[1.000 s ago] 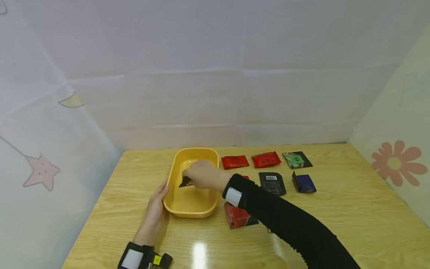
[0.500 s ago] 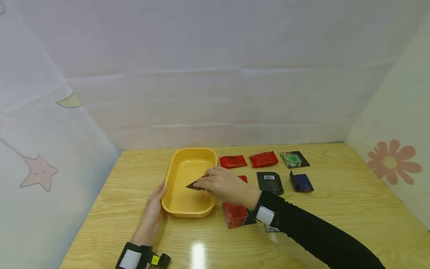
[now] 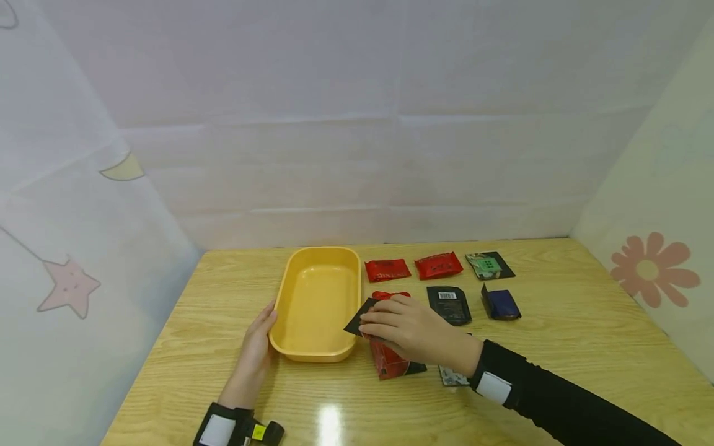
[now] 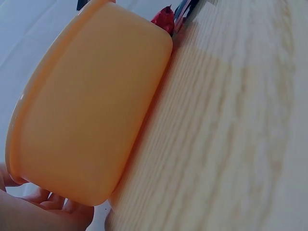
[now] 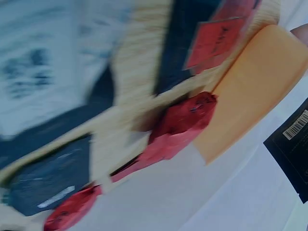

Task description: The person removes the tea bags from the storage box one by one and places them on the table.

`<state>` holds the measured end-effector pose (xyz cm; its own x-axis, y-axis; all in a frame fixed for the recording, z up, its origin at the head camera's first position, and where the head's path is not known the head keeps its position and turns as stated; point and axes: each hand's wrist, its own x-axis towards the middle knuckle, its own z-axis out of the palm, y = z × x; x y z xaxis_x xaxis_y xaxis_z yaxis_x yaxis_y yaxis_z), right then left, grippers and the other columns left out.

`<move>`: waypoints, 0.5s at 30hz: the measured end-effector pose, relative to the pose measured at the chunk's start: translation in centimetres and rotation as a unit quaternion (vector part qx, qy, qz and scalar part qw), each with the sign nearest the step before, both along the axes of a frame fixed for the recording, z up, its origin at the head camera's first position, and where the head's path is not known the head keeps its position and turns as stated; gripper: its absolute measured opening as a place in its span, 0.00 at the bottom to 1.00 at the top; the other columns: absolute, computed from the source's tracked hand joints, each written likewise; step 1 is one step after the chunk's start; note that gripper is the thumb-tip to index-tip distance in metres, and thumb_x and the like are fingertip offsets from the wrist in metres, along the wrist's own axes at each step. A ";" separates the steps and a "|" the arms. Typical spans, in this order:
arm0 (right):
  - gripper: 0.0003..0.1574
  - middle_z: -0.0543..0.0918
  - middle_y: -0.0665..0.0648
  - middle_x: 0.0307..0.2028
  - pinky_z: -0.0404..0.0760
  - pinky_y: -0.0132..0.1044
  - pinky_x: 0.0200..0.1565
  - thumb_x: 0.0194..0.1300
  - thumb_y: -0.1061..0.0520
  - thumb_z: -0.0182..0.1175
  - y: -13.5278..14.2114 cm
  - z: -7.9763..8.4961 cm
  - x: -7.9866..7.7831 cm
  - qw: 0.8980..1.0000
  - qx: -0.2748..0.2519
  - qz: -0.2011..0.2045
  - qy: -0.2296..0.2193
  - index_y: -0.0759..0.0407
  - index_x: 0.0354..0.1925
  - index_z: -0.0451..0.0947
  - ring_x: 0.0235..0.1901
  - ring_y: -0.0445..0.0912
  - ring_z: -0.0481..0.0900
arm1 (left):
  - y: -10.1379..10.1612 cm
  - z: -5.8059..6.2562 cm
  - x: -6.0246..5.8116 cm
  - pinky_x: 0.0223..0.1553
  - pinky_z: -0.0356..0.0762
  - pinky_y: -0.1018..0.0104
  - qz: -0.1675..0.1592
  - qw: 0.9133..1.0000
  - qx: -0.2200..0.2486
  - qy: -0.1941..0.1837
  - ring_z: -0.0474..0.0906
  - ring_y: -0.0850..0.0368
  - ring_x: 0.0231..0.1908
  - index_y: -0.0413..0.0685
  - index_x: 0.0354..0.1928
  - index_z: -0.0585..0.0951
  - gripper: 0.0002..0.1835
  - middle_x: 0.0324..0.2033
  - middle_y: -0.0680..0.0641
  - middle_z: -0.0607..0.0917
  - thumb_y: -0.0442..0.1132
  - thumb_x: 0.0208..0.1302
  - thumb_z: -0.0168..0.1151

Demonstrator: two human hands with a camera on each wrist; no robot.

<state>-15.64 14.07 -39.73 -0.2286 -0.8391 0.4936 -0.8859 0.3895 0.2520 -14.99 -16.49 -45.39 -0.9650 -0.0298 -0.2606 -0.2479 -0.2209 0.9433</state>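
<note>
My left hand holds the left side of a yellow plastic basin, thumb near the rim. From the left wrist view, its fingers lie against the basin's outer wall. My right hand pinches a small black packet above the basin's right rim, tilted, with a bit of red showing at its underside. A barcode is visible on this black packet in the right wrist view. Below the right hand lie a red-and-black packet and a red packet, both partly covered.
Two red packets and a green-and-black packet lie along the back. A black barcoded packet and a dark blue packet lie to the right. A greyish packet shows beside the right wrist.
My right hand has drawn back from inside the basin, rightward and toward me, with the black packet still in its fingers. The left hand and the basin stay in place.
</note>
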 end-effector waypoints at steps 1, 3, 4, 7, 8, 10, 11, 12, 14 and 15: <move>0.24 0.89 0.49 0.45 0.84 0.38 0.47 0.49 0.52 0.70 0.5 -0.1 0.1 1.000 -0.002 0.000 0.001 0.51 0.48 0.83 0.47 0.44 0.80 | 0.0 0.0 0.0 0.74 0.47 0.52 0.002 1.000 0.001 -0.002 0.49 0.49 0.71 0.41 0.73 0.49 0.29 0.74 0.41 0.50 0.43 0.75 0.37; 0.26 0.88 0.49 0.45 0.84 0.38 0.47 0.46 0.54 0.71 1.6 -0.3 0.3 1.000 -0.008 -0.005 -0.001 0.51 0.48 0.83 0.48 0.44 0.80 | 0.0 0.0 0.0 0.74 0.47 0.52 0.005 1.000 0.000 -0.003 0.49 0.49 0.71 0.41 0.73 0.49 0.30 0.74 0.41 0.50 0.43 0.75 0.38; 0.27 0.89 0.49 0.45 0.84 0.39 0.47 0.45 0.54 0.71 2.1 -0.5 0.5 1.000 -0.011 -0.010 -0.005 0.51 0.48 0.83 0.48 0.45 0.80 | 0.0 -0.1 0.0 0.74 0.47 0.52 0.005 1.000 -0.002 -0.003 0.49 0.49 0.71 0.41 0.73 0.49 0.30 0.75 0.41 0.49 0.43 0.75 0.38; 0.27 0.89 0.49 0.44 0.85 0.41 0.46 0.45 0.56 0.71 3.6 -0.8 0.9 1.000 -0.016 -0.020 -0.013 0.51 0.48 0.83 0.47 0.45 0.80 | 0.1 -0.1 0.0 0.75 0.47 0.52 0.007 1.000 -0.003 -0.005 0.49 0.49 0.71 0.41 0.73 0.50 0.29 0.74 0.42 0.50 0.43 0.75 0.38; 0.26 0.89 0.49 0.44 0.85 0.41 0.46 0.46 0.57 0.70 4.1 -1.0 1.0 0.999 -0.019 -0.024 -0.017 0.51 0.48 0.83 0.47 0.45 0.80 | 0.1 -0.1 0.0 0.75 0.47 0.52 0.006 1.000 -0.004 -0.005 0.49 0.49 0.71 0.41 0.73 0.50 0.29 0.74 0.42 0.50 0.43 0.75 0.38; 0.23 0.89 0.49 0.44 0.84 0.42 0.45 0.50 0.56 0.67 5.1 -1.2 1.2 0.999 -0.021 -0.033 -0.020 0.51 0.48 0.83 0.46 0.45 0.80 | 0.1 0.0 0.0 0.75 0.47 0.52 0.004 1.000 -0.006 -0.005 0.49 0.49 0.71 0.42 0.73 0.49 0.29 0.75 0.41 0.50 0.43 0.75 0.38; 0.22 0.89 0.50 0.43 0.84 0.42 0.45 0.51 0.56 0.67 5.6 -1.4 1.3 0.999 -0.025 -0.034 -0.022 0.52 0.48 0.83 0.45 0.46 0.80 | 0.1 0.0 0.0 0.75 0.46 0.52 0.002 1.000 -0.006 -0.005 0.49 0.49 0.71 0.42 0.73 0.49 0.29 0.75 0.42 0.49 0.43 0.75 0.37; 0.19 0.89 0.50 0.43 0.84 0.42 0.45 0.54 0.56 0.65 6.1 -1.5 1.4 0.999 -0.027 -0.039 -0.026 0.52 0.47 0.83 0.45 0.46 0.80 | 0.1 0.1 0.1 0.75 0.46 0.51 0.001 1.000 -0.007 -0.005 0.48 0.49 0.71 0.42 0.73 0.49 0.29 0.75 0.42 0.49 0.43 0.75 0.38; 0.18 0.89 0.51 0.43 0.83 0.42 0.44 0.56 0.55 0.63 7.1 -1.7 1.6 0.998 -0.029 -0.048 -0.035 0.52 0.47 0.83 0.45 0.46 0.80 | 0.1 0.1 0.2 0.75 0.46 0.51 -0.003 1.000 -0.010 -0.004 0.48 0.48 0.71 0.42 0.73 0.49 0.30 0.75 0.42 0.48 0.44 0.75 0.37; 0.17 0.88 0.51 0.43 0.83 0.43 0.44 0.59 0.55 0.61 7.5 -1.8 1.7 0.998 -0.030 -0.050 -0.038 0.53 0.47 0.83 0.45 0.46 0.80 | 0.1 0.1 0.2 0.75 0.45 0.51 -0.006 1.000 -0.011 -0.003 0.47 0.48 0.71 0.43 0.73 0.49 0.30 0.75 0.42 0.48 0.44 0.75 0.37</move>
<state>-13.92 21.57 -41.52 -0.3480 -0.7797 0.5205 -0.8574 0.4892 0.1596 -14.80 -16.41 -45.28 -0.9635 -0.0246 -0.2664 -0.2566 -0.1964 0.9463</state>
